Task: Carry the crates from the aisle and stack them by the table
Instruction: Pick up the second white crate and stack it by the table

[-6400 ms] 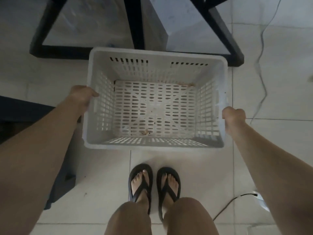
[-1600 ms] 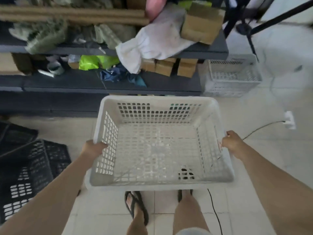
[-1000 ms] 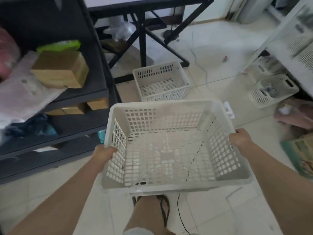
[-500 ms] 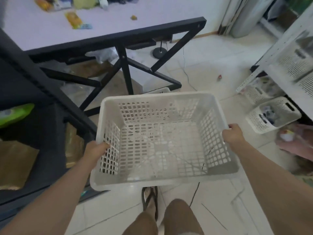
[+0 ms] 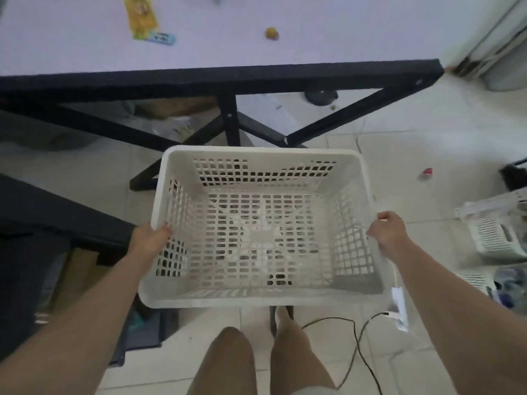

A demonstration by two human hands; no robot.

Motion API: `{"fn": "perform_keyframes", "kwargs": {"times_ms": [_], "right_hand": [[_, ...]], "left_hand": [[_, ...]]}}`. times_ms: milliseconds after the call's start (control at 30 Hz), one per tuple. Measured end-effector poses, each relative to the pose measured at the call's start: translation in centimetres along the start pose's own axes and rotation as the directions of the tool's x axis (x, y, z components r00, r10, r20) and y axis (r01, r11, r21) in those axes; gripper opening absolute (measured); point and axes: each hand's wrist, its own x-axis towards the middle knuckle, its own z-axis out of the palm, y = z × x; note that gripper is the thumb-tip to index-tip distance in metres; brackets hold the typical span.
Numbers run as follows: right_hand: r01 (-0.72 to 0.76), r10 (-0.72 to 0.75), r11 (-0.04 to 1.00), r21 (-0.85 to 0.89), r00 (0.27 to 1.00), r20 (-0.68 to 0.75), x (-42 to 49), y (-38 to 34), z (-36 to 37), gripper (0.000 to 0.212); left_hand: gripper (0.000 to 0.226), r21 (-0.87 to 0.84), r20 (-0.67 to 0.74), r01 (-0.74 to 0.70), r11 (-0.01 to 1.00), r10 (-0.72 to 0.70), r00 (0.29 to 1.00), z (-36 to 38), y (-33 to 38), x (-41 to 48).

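Observation:
I hold an empty white slotted crate point(image 5: 262, 299) level in front of me, above the tiled floor. My left hand point(image 5: 149, 238) grips its left rim and my right hand point(image 5: 386, 230) grips its right rim. Straight ahead stands the table point(image 5: 216, 76), with a pale top, a black edge and black crossed legs; the crate's far rim lies just in front of those legs. The crate set down earlier by the table is hidden from view, apparently under the one I carry.
A dark shelf unit point(image 5: 51, 215) stands close on my left. White baskets point(image 5: 496, 235) sit on the floor at the right. A black cable with a white plug point(image 5: 397, 309) trails across the tiles by my feet. Small items lie on the tabletop.
I have turned and stepped toward the table, which now fills the top of the view. The crate stays in both hands and now covers the crate on the floor.

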Motion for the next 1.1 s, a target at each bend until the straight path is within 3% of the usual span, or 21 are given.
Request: {"fn": "perform_keyframes", "kwargs": {"times_ms": [333, 500, 567, 633, 700, 833, 1000, 1100], "right_hand": [[-0.029, 0.036, 0.987, -0.161, 0.999, 0.036, 14.1, -0.9, 8.9, 0.034], [-0.009, 0.016, 0.967, -0.254, 1.0, 0.027, 17.2, 0.3, 14.1, 0.04], [-0.051, 0.057, 0.946, -0.319, 0.998, 0.01, 16.2, -0.9, 14.4, 0.048], [-0.088, 0.106, 0.922, -0.377, 0.994, 0.026, 14.6, -2.8, 13.5, 0.06], [-0.032, 0.088, 0.886, -0.463, 0.991, 0.1, 12.7, -5.3, 12.0, 0.056], [0.152, 0.02, 0.824, -0.546, 0.955, 0.296, 8.3, -10.8, 9.7, 0.013], [0.287, 0.012, 0.792, -0.539, 0.875, 0.484, 3.8, -14.7, 9.2, 0.012], [0.434, -0.022, 0.687, -0.582, 0.814, 0.58, 1.2, -16.0, 9.8, 0.012]], "left_hand": [[0.026, 0.006, 0.063, 0.108, 0.994, -0.108, 0.992, 8.7, 1.0, 10.9], [0.056, 0.008, 0.047, 0.091, 0.996, -0.091, 0.995, 11.4, -0.1, 14.8], [0.077, -0.021, 0.081, 0.083, 0.996, -0.081, 0.993, 10.9, 0.3, 14.1], [0.081, -0.03, 0.083, 0.065, 0.997, -0.062, 0.995, 9.6, 1.6, 12.5], [0.076, -0.01, 0.068, 0.047, 0.999, -0.046, 0.997, 8.0, 3.7, 10.5], [0.06, 0.105, 0.05, 0.037, 0.994, -0.042, 0.998, 5.0, 7.5, 6.3], [0.048, 0.105, -0.009, 0.001, 0.994, 0.0, 1.0, 2.1, 9.4, 2.2], [0.036, 0.035, -0.03, -0.002, 0.999, 0.003, 1.0, 0.7, 8.2, -1.6]]}}
